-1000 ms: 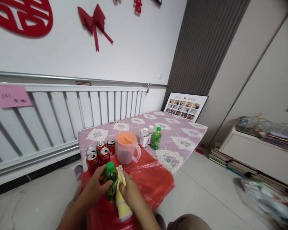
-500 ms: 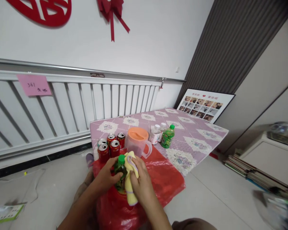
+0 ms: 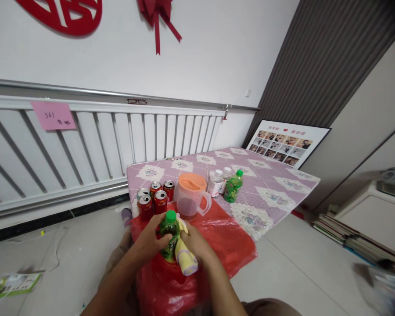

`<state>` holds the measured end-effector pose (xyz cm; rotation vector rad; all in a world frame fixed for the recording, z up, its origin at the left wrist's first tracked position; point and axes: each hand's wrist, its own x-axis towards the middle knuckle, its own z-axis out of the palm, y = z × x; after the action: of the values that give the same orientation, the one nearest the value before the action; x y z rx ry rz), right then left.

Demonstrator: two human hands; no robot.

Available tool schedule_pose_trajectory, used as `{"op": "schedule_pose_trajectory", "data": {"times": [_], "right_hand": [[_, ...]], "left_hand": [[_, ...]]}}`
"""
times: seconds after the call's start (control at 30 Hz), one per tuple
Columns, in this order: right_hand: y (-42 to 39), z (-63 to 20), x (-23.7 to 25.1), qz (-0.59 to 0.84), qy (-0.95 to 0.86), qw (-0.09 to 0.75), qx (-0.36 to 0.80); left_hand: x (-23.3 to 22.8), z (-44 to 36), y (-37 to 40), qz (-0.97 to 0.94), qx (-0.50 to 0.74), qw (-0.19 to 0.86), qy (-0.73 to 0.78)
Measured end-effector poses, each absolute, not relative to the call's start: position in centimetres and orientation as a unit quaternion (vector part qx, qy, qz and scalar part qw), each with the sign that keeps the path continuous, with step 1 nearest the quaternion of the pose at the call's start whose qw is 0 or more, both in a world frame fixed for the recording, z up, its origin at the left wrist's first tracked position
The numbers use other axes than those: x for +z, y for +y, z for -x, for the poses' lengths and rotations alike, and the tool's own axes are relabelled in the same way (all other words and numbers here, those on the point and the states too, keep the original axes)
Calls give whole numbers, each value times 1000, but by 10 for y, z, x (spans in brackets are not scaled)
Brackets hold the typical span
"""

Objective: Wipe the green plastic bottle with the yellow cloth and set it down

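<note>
Low against a white slatted wall panel, the patterned table [image 3: 266, 193] carries a red plastic sheet [image 3: 224, 241] at its near end. Over that sheet the left hand [image 3: 149, 239] wraps a green-capped bottle [image 3: 169, 232] while the right hand [image 3: 194, 245] presses a yellow cloth [image 3: 186, 259] to its side: wiping, it seems. Turning the bottle for its unwiped side should follow. Behind stand four red cans [image 3: 154, 199], possibly a fifth hidden, one orange-lidded jug [image 3: 191, 199], two white bottles [image 3: 219, 182] and one second green bottle [image 3: 233, 186].
</note>
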<state>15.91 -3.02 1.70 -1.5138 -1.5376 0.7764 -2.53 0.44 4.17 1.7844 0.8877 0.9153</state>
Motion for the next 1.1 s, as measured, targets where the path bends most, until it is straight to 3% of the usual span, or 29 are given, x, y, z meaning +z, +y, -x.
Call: {"op": "schedule_pose_trajectory", "data": {"times": [0.27, 0.5, 0.83, 1.1], "right_hand": [[-54, -146, 9, 649, -577, 413, 273], [-63, -132, 42, 622, -544, 535, 176], [-57, -134, -23, 658, -524, 491, 228], [-72, -119, 46, 613, -502, 583, 180]], "left_hand": [[28, 25, 11, -710, 390, 465, 358], [29, 26, 11, -711, 391, 467, 352], [33, 25, 8, -710, 387, 467, 359], [28, 27, 10, -712, 391, 478, 335]]}}
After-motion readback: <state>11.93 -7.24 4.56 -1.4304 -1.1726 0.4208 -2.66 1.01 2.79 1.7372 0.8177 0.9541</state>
